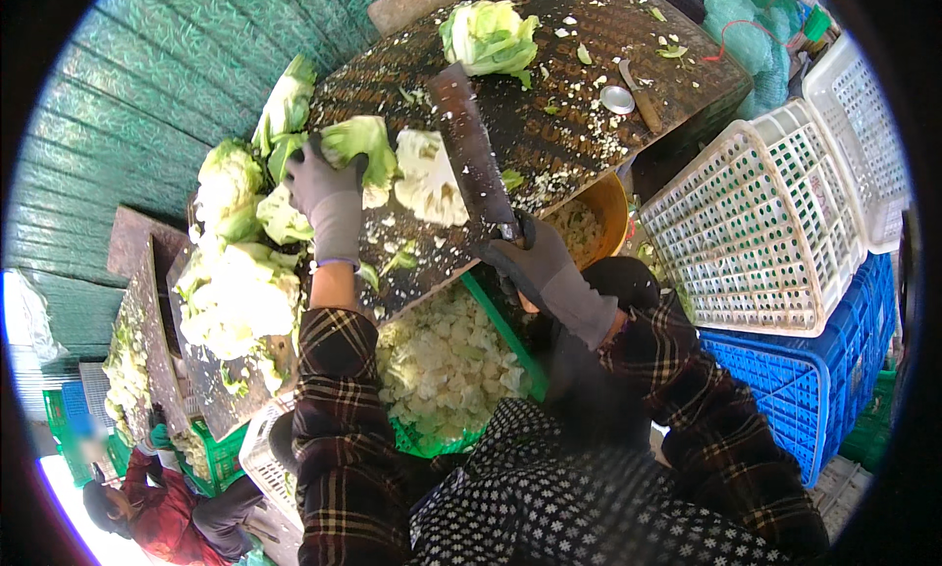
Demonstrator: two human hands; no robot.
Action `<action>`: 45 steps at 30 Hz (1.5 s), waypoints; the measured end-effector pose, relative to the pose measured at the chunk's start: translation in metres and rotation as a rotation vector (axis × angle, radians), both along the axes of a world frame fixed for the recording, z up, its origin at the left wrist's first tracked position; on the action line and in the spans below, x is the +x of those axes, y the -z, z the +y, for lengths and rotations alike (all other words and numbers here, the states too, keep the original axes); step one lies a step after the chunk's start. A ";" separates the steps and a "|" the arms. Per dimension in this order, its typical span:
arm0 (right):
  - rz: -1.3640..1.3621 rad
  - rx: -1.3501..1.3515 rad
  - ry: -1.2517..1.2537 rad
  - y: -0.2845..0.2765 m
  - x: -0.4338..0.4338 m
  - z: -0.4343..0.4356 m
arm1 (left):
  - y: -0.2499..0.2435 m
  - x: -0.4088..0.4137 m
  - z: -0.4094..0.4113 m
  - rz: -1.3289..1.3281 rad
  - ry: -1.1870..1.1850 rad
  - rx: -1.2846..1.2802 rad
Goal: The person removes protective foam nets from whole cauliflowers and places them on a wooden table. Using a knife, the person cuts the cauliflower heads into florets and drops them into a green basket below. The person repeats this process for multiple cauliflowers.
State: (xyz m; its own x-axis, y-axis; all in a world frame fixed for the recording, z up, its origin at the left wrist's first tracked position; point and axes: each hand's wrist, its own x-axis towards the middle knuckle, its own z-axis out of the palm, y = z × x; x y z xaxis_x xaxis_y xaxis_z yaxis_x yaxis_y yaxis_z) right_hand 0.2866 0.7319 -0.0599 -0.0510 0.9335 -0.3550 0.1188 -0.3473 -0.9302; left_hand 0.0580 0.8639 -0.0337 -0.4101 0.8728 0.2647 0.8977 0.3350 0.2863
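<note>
My left hand (327, 198), in a grey work glove, grips a leafy piece of cauliflower (364, 150) on the dark board table. My right hand (548, 272), gloved too, is closed round the handle of a broad cleaver (475, 150), its blade pointing away from me. Just left of the blade lies a cut cauliflower half (428, 176), cut face up. More cauliflower heads (228, 191) are heaped at the table's left side, and one leafy head (489, 36) sits at the far edge. Below the near edge, a green crate (504, 338) holds many florets (449, 360).
A small curved knife (640, 99) and a round metal lid (617, 100) lie at the table's right. Beneath that edge is a yellow bucket (614, 213) with scraps. White baskets (751, 227) stand on a blue crate (795, 389) at right. Another person (169, 514) sits at lower left.
</note>
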 end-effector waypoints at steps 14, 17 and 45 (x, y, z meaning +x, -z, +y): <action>0.776 -0.213 0.475 -0.029 0.057 0.013 | 0.000 0.189 0.224 -0.039 0.596 -0.163; 0.791 -0.214 0.474 -0.028 0.065 0.016 | 0.024 0.197 0.262 -0.076 0.638 -0.139; 0.159 0.214 -0.123 -0.016 -0.004 -0.014 | -0.001 -0.063 -0.120 -1.972 0.091 -0.186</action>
State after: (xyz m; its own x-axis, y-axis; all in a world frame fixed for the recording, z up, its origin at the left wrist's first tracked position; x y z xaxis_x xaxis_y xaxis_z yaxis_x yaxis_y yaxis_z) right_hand 0.2821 0.7176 -0.0434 -0.2073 0.9697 -0.1291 -0.0056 -0.1332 -0.9911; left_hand -0.0050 0.7434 -0.0326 0.0701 0.8630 -0.5004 -0.5494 0.4521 0.7027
